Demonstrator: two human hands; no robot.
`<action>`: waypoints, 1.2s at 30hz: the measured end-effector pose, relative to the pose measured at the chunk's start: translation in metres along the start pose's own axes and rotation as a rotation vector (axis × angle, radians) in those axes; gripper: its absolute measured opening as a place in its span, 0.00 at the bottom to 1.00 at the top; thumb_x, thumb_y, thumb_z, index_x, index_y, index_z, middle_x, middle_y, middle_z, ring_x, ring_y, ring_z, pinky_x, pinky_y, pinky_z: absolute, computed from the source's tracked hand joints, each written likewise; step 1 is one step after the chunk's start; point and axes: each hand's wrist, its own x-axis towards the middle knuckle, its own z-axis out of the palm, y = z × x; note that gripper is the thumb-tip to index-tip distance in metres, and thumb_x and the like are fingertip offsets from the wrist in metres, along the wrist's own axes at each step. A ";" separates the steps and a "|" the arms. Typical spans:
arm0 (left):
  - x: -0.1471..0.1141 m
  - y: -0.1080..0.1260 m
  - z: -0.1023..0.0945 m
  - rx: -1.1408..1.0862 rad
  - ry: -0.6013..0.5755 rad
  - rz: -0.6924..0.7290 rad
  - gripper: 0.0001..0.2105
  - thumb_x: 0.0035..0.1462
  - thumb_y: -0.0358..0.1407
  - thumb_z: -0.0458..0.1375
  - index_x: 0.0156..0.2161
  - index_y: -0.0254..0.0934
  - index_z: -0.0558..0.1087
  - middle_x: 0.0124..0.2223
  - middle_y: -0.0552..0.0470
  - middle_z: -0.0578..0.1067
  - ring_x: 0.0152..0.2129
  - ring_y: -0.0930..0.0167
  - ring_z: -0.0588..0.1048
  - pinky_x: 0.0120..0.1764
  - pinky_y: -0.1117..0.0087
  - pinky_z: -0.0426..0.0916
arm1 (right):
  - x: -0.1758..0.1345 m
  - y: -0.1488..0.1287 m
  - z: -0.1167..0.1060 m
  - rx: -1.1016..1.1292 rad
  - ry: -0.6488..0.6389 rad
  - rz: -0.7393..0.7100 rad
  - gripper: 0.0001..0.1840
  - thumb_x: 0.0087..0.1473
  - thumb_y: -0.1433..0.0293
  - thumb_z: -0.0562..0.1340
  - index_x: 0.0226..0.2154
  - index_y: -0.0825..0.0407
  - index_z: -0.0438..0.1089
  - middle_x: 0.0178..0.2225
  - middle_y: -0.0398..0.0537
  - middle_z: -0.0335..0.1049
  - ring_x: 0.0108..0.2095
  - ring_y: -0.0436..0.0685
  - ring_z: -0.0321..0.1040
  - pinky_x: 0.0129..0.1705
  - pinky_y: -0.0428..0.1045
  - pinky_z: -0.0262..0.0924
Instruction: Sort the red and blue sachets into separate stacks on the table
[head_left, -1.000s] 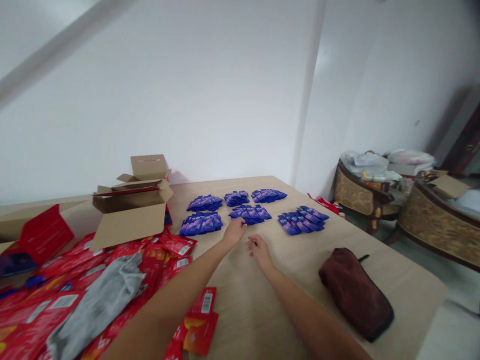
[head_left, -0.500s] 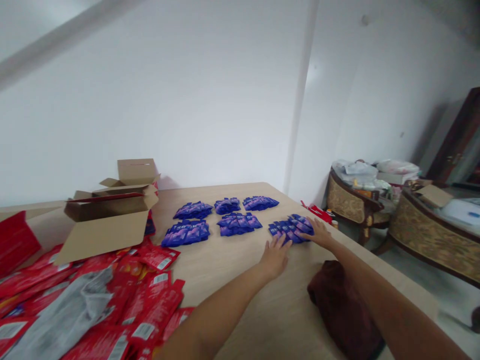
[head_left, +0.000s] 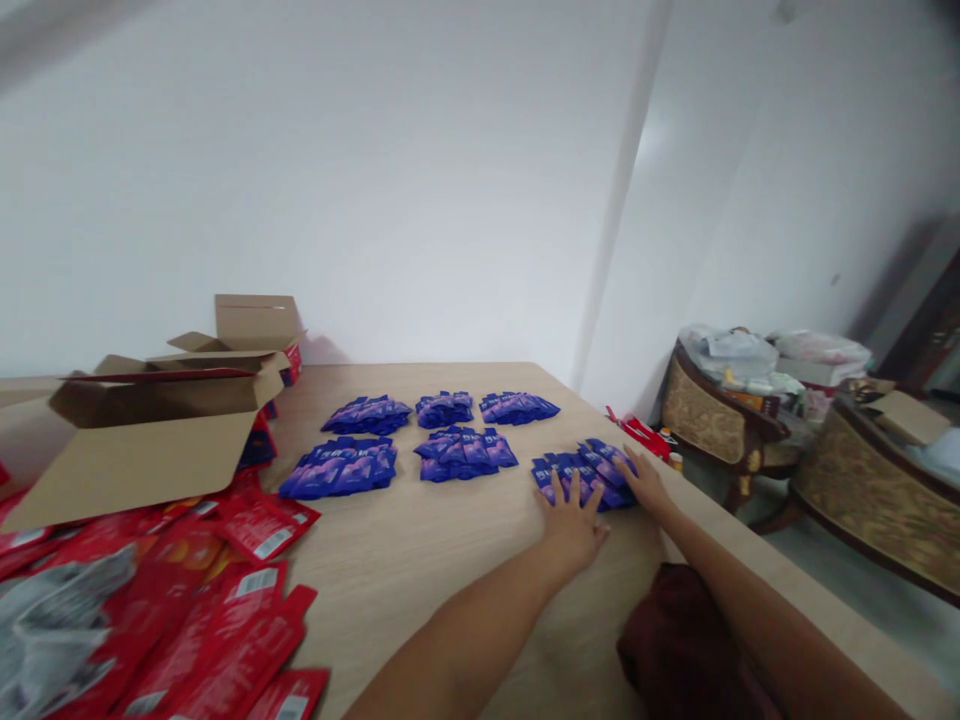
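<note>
My left hand lies with spread fingers on the near edge of a pile of small blue-purple packets. At that pile's right side, my right hand rests with its fingers stretched out against the packets. Neither hand grips anything. Further piles of the same packets lie to the left and behind: one at the middle, one at the front left, and several in the back row. Under my right forearm is a dark maroon cloth item, partly hidden.
Red pouches cover the table's left side, with a grey cloth on top. Open cardboard boxes stand behind them. Past the table's right edge are patterned armchairs loaded with bags, and a red item.
My left hand has moved forward onto the packets, and my right hand stays at their right side. The view has shifted, so the boxes and red pouches appear further left.
</note>
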 end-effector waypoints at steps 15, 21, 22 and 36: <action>0.055 -0.038 0.013 0.035 0.049 -0.095 0.26 0.61 0.48 0.41 0.64 0.53 0.49 0.68 0.49 0.46 0.62 0.46 0.44 0.55 0.37 0.44 | 0.047 -0.030 0.045 -0.396 -0.121 -0.253 0.23 0.56 0.72 0.55 0.51 0.37 0.67 0.59 0.50 0.59 0.55 0.70 0.58 0.49 0.66 0.59; 0.071 -0.056 0.008 0.037 0.035 -0.126 0.26 0.61 0.48 0.41 0.64 0.54 0.50 0.68 0.49 0.46 0.62 0.48 0.44 0.56 0.39 0.43 | 0.071 -0.046 0.049 -0.362 -0.203 -0.201 0.22 0.57 0.70 0.53 0.53 0.38 0.65 0.59 0.49 0.59 0.55 0.68 0.59 0.50 0.64 0.58; 0.074 -0.058 0.006 0.038 0.030 -0.133 0.26 0.61 0.48 0.41 0.64 0.54 0.50 0.68 0.49 0.46 0.63 0.48 0.44 0.57 0.39 0.43 | 0.073 -0.047 0.049 -0.342 -0.210 -0.193 0.21 0.57 0.69 0.53 0.53 0.38 0.65 0.60 0.49 0.59 0.55 0.67 0.58 0.50 0.64 0.58; 0.064 -0.056 -0.006 0.026 0.059 0.017 0.27 0.60 0.53 0.40 0.64 0.56 0.46 0.69 0.54 0.42 0.63 0.49 0.39 0.56 0.35 0.38 | 0.075 -0.046 0.039 -0.103 -0.131 -0.001 0.25 0.60 0.58 0.45 0.57 0.43 0.61 0.53 0.54 0.67 0.53 0.65 0.62 0.53 0.60 0.55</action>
